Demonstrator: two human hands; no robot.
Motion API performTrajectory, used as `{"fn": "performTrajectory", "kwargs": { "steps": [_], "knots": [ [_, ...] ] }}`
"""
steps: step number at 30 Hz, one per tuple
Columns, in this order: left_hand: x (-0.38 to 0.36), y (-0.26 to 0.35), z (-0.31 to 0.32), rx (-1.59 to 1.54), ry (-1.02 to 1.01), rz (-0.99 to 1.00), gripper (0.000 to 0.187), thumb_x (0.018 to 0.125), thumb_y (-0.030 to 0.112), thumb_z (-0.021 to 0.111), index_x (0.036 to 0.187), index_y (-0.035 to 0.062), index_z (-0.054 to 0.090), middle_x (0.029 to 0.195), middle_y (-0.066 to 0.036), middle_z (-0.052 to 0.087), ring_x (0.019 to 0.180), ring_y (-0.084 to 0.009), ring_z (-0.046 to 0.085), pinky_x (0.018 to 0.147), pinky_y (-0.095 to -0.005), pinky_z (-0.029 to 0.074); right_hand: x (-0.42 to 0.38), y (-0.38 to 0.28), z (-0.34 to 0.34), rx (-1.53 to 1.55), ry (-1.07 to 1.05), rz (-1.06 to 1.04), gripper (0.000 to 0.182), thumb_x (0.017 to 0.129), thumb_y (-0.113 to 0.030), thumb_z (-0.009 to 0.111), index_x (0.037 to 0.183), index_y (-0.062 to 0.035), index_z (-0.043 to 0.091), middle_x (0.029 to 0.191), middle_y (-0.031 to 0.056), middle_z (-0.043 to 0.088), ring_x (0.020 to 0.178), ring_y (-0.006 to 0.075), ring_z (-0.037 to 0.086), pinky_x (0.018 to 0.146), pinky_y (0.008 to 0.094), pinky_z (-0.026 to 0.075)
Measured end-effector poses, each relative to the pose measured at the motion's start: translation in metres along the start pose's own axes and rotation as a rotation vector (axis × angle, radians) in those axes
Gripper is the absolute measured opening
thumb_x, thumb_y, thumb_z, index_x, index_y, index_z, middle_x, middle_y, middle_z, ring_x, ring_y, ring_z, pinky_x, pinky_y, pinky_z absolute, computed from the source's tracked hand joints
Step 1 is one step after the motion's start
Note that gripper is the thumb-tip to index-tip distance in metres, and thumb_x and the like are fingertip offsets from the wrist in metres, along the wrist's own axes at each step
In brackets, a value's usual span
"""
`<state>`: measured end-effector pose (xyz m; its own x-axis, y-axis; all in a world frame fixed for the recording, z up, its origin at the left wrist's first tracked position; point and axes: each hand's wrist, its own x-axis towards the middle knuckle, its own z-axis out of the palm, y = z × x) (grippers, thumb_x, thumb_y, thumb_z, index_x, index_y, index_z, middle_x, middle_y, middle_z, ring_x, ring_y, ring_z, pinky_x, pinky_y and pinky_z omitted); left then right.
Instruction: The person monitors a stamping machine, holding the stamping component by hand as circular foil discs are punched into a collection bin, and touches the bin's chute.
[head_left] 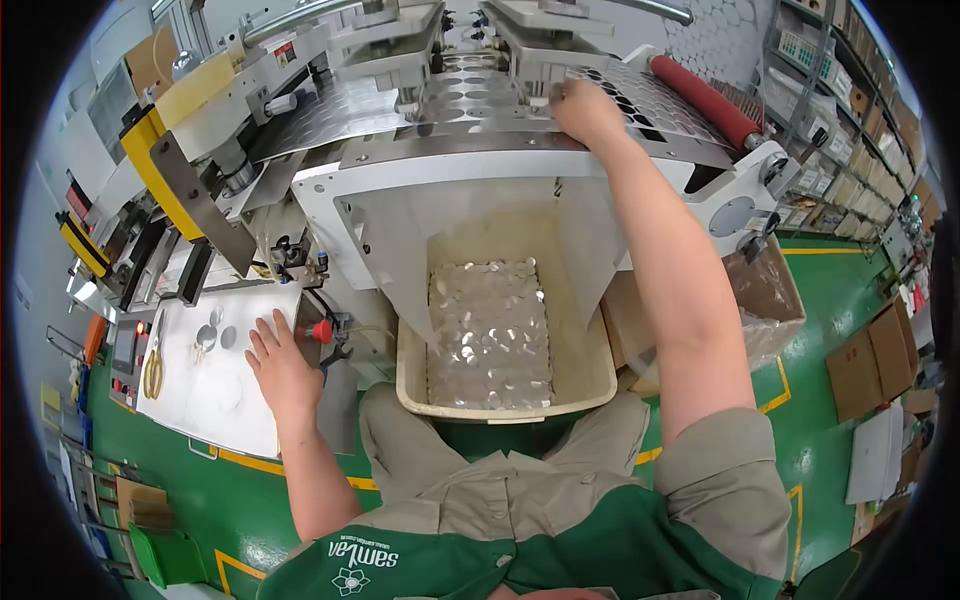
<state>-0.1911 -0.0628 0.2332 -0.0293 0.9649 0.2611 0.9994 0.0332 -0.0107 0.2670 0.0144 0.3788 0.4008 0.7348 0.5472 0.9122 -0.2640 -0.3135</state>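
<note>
My left hand rests palm down with spread fingers on the right side of a white work surface. Small round silvery discs lie just left of its fingertips, and scissors with yellow handles lie farther left. My right hand reaches over the front of the machine to a sheet with rows of round cut-outs, beside a press head. Its fingers look curled together; what is in them is hidden. Under the machine, a cream bin holds many shiny discs.
A red roller spans the machine's right end. Yellow-edged brackets jut out at left, near a red knob. A lined carton stands right of the bin. Shelves and a cardboard box are farther right.
</note>
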Motion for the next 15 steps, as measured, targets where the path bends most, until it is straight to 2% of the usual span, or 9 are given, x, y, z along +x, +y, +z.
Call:
{"fn": "performTrajectory", "kwargs": {
  "steps": [1, 4, 6, 7, 9, 10, 12, 14, 15],
  "knots": [
    [-0.0002, 0.0000, -0.0007, 0.003, -0.005, 0.001, 0.092, 0.066, -0.001, 0.067, 0.148, 0.0081, 0.027, 0.151, -0.022, 0.029, 0.141, -0.0399, 0.027, 0.115, -0.0512, 0.021, 0.0043, -0.0005, 0.0015, 0.010, -0.027, -0.006, 0.031, 0.085, -0.023, 0.050, 0.107, -0.0105, 0.068, 0.101, 0.0175, 0.069, 0.096, 0.0350, 0.065, 0.089, 0.0469, 0.048],
    [0.0001, -0.0011, 0.0012, 0.013, 0.006, 0.004, 0.093, 0.065, 0.000, 0.068, 0.148, 0.0082, 0.027, 0.151, -0.022, 0.029, 0.140, -0.0397, 0.027, 0.115, -0.0511, 0.022, 0.0063, 0.0004, 0.0027, 0.076, 0.138, 0.035, 0.033, 0.085, -0.026, 0.051, 0.109, -0.0108, 0.067, 0.110, 0.0188, 0.066, 0.102, 0.0353, 0.063, 0.090, 0.0456, 0.049],
    [-0.0001, 0.0005, -0.0022, 0.014, -0.009, 0.001, 0.093, 0.065, 0.000, 0.069, 0.148, 0.0083, 0.027, 0.151, -0.022, 0.029, 0.140, -0.0396, 0.027, 0.115, -0.0506, 0.022, 0.0031, 0.0029, 0.0017, -0.018, -0.017, -0.029, 0.031, 0.086, -0.025, 0.051, 0.110, -0.0108, 0.066, 0.106, 0.0169, 0.068, 0.101, 0.0353, 0.064, 0.088, 0.0455, 0.049],
    [-0.0003, 0.0005, -0.0015, 0.009, -0.004, -0.001, 0.093, 0.065, 0.000, 0.069, 0.148, 0.0083, 0.027, 0.151, -0.022, 0.028, 0.140, -0.0396, 0.028, 0.115, -0.0502, 0.022, 0.0045, 0.0024, 0.0010, -0.010, -0.043, 0.005, 0.031, 0.086, -0.024, 0.051, 0.110, -0.0108, 0.065, 0.107, 0.0154, 0.068, 0.101, 0.0354, 0.064, 0.087, 0.0454, 0.049],
    [-0.0003, 0.0008, -0.0029, -0.003, -0.014, -0.004, 0.094, 0.064, 0.000, 0.069, 0.148, 0.0085, 0.027, 0.151, -0.022, 0.029, 0.140, -0.0395, 0.028, 0.115, -0.0503, 0.022, 0.0056, 0.0001, 0.0019, 0.050, 0.143, 0.030, 0.035, 0.086, -0.024, 0.050, 0.115, -0.0100, 0.065, 0.098, 0.0185, 0.069, 0.095, 0.0364, 0.065, 0.087, 0.0456, 0.049],
    [0.0003, -0.0004, 0.0003, 0.003, 0.000, -0.003, 0.094, 0.064, 0.000, 0.069, 0.148, 0.0086, 0.027, 0.151, -0.023, 0.029, 0.140, -0.0397, 0.028, 0.115, -0.0505, 0.022, 0.0053, 0.0011, 0.0050, 0.053, 0.249, -0.022, 0.036, 0.087, -0.024, 0.050, 0.115, -0.0092, 0.065, 0.094, 0.0193, 0.069, 0.093, 0.0364, 0.066, 0.087, 0.0460, 0.049],
    [0.0007, -0.0009, 0.0011, 0.001, 0.011, 0.004, 0.094, 0.065, 0.000, 0.069, 0.148, 0.0083, 0.027, 0.151, -0.023, 0.029, 0.140, -0.0398, 0.028, 0.115, -0.0506, 0.022, 0.0029, 0.0025, 0.0022, 0.006, 0.006, -0.017, 0.033, 0.086, -0.025, 0.051, 0.110, -0.0088, 0.067, 0.100, 0.0184, 0.069, 0.096, 0.0354, 0.066, 0.087, 0.0460, 0.049],
    [-0.0002, 0.0010, -0.0022, 0.009, -0.007, -0.004, 0.093, 0.065, 0.000, 0.068, 0.148, 0.0085, 0.027, 0.151, -0.023, 0.029, 0.140, -0.0394, 0.027, 0.115, -0.0505, 0.022, 0.0027, -0.0002, -0.0033, 0.013, 0.017, 0.003, 0.031, 0.086, -0.024, 0.051, 0.108, -0.0092, 0.067, 0.100, 0.0183, 0.069, 0.095, 0.0359, 0.065, 0.085, 0.0458, 0.050],
    [0.0000, -0.0003, -0.0007, 0.008, 0.001, 0.001, 0.093, 0.065, 0.000, 0.069, 0.148, 0.0087, 0.027, 0.151, -0.023, 0.028, 0.141, -0.0392, 0.027, 0.116, -0.0498, 0.022, 0.0042, -0.0010, -0.0018, 0.014, 0.094, 0.001, 0.031, 0.086, -0.023, 0.050, 0.109, -0.0094, 0.066, 0.099, 0.0188, 0.069, 0.094, 0.0366, 0.065, 0.084, 0.0464, 0.049]
  ]
}}
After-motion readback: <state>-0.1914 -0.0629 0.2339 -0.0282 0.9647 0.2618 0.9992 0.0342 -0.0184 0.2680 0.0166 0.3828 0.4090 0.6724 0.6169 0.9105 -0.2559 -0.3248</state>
